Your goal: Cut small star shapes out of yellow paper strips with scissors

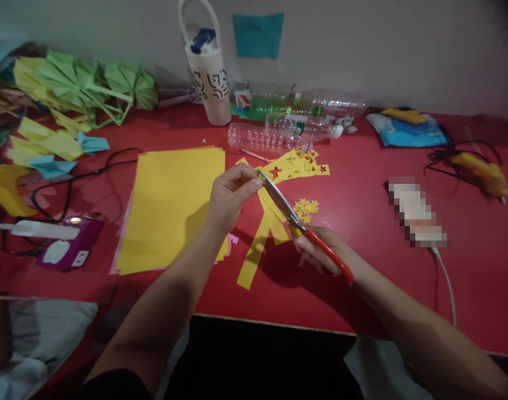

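My left hand is closed in a pinch on a small piece of yellow paper, mostly hidden by the fingertips. My right hand grips red-handled scissors, whose blades point up and left to that piece. Below the blades, yellow paper strips lie crossed on the red table. A small heap of yellow paper stars is just right of the scissors. Beyond them are yellow strips with star-shaped holes. A stack of yellow sheets lies under and left of my left forearm.
Clear plastic bottles lie along the back beside a white tumbler. Folded green paper shapes pile up at back left. A yellow glue gun and purple power strip are left; another glue gun and a phone are right.
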Motion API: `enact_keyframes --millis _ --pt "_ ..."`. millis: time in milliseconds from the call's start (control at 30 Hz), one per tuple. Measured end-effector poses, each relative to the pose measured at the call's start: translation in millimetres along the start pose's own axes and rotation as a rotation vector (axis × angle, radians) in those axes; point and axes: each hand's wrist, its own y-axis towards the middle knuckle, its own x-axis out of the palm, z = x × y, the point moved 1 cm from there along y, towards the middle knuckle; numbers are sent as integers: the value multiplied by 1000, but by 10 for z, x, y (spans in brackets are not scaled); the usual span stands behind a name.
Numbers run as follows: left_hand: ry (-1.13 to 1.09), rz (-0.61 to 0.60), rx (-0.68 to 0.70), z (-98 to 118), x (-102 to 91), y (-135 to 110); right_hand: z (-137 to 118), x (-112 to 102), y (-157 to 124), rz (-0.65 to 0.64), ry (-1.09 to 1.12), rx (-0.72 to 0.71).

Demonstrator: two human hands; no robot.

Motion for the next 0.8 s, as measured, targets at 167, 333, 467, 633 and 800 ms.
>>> enact_keyframes --millis 167,333,467,633,800 --pt "-32 34 -65 -9 -3 1 16 2 8 5 12 -27" --pt "-161 1 -259 28 30 24 57 -59 50 204 40 -128" --pt "-222 -128 -451 23 102 -19 84 -164 128 350 50 -264" --pt "-131 -265 -503 -63 221 -108 105 -254 206 423 352 -295" --pt "42 -343 -474 -144 297 -131 102 -275 227 471 504 -325"
